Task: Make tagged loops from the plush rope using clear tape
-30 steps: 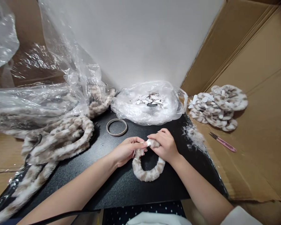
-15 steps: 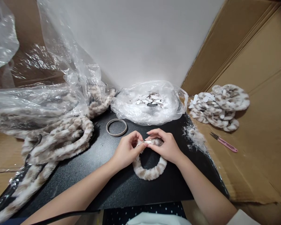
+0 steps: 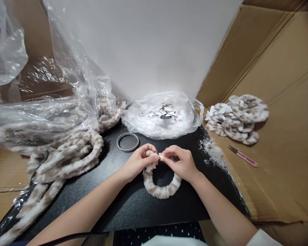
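A white-and-brown furry ring (image 3: 162,192) lies on the black tabletop in front of me, its far side between my hands. My left hand (image 3: 141,162) is closed, thumb and forefinger pinching the ring's top left part. From the right, my right hand (image 3: 181,162) pinches the ring's other side, and the fingertips of both hands nearly meet at the top. A small white bit shows between the fingertips; I cannot make out what it is. A thin pale strip sticks out beneath my left hand. Fingers hide the ring's upper section.
A roll of tape (image 3: 127,142) lies beyond my left hand. Behind it sits a clear plastic bag (image 3: 138,119) with white tags. Long furry strips (image 3: 66,157) heap at left under plastic. On the right cardboard are furry rings (image 3: 246,112), pink snips (image 3: 243,157) and loose fluff (image 3: 213,153).
My fingertips have shifted slightly along the top of the ring, and a thin strip now shows under my left hand. The whole view has tilted a little.
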Motion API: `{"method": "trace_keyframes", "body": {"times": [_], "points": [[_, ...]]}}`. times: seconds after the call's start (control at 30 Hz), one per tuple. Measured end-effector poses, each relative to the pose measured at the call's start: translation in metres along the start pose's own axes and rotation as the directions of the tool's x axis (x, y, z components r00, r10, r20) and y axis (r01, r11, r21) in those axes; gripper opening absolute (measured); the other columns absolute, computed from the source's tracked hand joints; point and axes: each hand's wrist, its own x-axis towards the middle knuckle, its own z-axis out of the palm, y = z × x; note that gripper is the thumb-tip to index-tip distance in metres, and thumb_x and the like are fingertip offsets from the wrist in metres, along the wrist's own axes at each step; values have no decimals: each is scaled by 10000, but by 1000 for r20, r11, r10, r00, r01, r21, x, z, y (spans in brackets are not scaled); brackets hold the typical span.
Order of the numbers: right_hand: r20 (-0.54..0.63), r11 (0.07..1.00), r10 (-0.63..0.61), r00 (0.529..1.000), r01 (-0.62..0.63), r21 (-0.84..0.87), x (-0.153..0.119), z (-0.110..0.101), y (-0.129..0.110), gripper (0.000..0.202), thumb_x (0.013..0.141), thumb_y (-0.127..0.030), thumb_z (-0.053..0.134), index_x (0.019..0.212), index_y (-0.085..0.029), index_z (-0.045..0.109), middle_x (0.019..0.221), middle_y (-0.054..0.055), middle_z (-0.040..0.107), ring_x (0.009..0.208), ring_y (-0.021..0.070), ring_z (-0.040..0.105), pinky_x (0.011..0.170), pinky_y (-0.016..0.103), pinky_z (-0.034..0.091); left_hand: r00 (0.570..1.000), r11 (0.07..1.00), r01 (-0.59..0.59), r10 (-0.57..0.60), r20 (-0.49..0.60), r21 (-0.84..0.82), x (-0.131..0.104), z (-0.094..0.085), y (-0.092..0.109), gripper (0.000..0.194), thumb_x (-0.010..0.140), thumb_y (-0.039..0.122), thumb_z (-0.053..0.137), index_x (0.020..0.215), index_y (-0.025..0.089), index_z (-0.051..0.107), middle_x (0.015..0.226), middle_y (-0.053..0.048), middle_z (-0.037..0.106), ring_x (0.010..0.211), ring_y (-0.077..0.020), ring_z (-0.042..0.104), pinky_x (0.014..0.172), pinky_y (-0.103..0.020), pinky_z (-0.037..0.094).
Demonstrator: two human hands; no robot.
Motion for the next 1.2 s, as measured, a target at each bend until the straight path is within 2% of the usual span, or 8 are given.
{"method": "trace_keyframes", "body": {"times": [0.13, 0.23, 0.43, 0.67, 0.9, 1.0, 1.1, 1.2], "points": [[83, 971, 110, 990, -125, 205, 5, -10, 1, 597, 674, -359, 818, 1173, -226, 520, 1111, 95, 703, 996, 220, 690, 885, 364, 546, 953, 874, -266, 303, -26, 407, -5, -3, 6, 219, 757, 349, 712, 810, 173, 593, 733, -10, 624, 681, -130, 563, 638, -222, 420], [180, 954, 115, 977, -159, 254, 10, -16, 0, 455, 745, -408, 747, 1113, -198, 581, 1045, 90, 714, 938, 208, 692, 843, 351, 545, 898, 715, -355, 439, 8, 602, -10, -2, 9, 125, 778, 305, 689, 780, 189, 644, 773, -37, 670, 733, -158, 589, 708, -247, 429], [136, 983, 183, 974, -185, 6, 8, -10, -5, 86, 783, -254, 697, 793, -168, 702, 709, 22, 718, 602, 134, 630, 565, 233, 474, 906, 745, -359, 422, 18, 562, -11, -1, 8, 104, 726, 288, 728, 721, 210, 658, 818, -65, 692, 800, -193, 611, 772, -274, 446], [8, 950, 241, 971, -237, 202, 7, -11, -1, 140, 731, -294, 754, 693, -166, 713, 675, 46, 722, 588, 152, 641, 547, 256, 487, 867, 718, -396, 497, -24, 572, -6, -8, 4, 200, 787, 337, 669, 919, 191, 634, 875, -50, 649, 823, -185, 576, 789, -261, 433], [-63, 622, 589, 806, -402, 672, 21, -16, 8, 326, 610, -441, 820, 675, -173, 646, 594, 15, 678, 526, 152, 644, 553, 285, 564, 831, 816, -396, 513, -213, 421, 2, -19, -2, 258, 841, 428, 568, 935, 194, 621, 940, -63, 663, 910, -220, 580, 838, -286, 443], [-135, 544, 634, 761, -315, 778, 37, -49, 17, 349, 605, -450, 817, 702, -171, 632, 631, 31, 690, 531, 148, 637, 549, 295, 569, 834, 829, -372, 496, -242, 417, 6, -21, -2, 252, 836, 430, 556, 910, 198, 621, 944, -66, 672, 917, -231, 588, 826, -299, 459], [-442, 742, 501, 744, -106, 662, 65, -117, 20, 306, 605, -402, 810, 729, -190, 627, 692, 29, 702, 577, 149, 643, 574, 298, 568, 842, 830, -365, 487, -231, 421, 7, -21, -3, 256, 826, 438, 562, 887, 199, 629, 933, -70, 680, 915, -239, 596, 815, -305, 472], [-819, 981, 135, 557, 41, 189, 97, -200, 21, 229, 686, -346, 729, 817, -185, 633, 767, 35, 704, 713, 161, 674, 700, 303, 560, 850, 821, -359, 484, -208, 444, 8, -23, -6, 263, 822, 448, 569, 888, 203, 637, 944, -70, 686, 922, -243, 600, 824, -310, 481]]}}
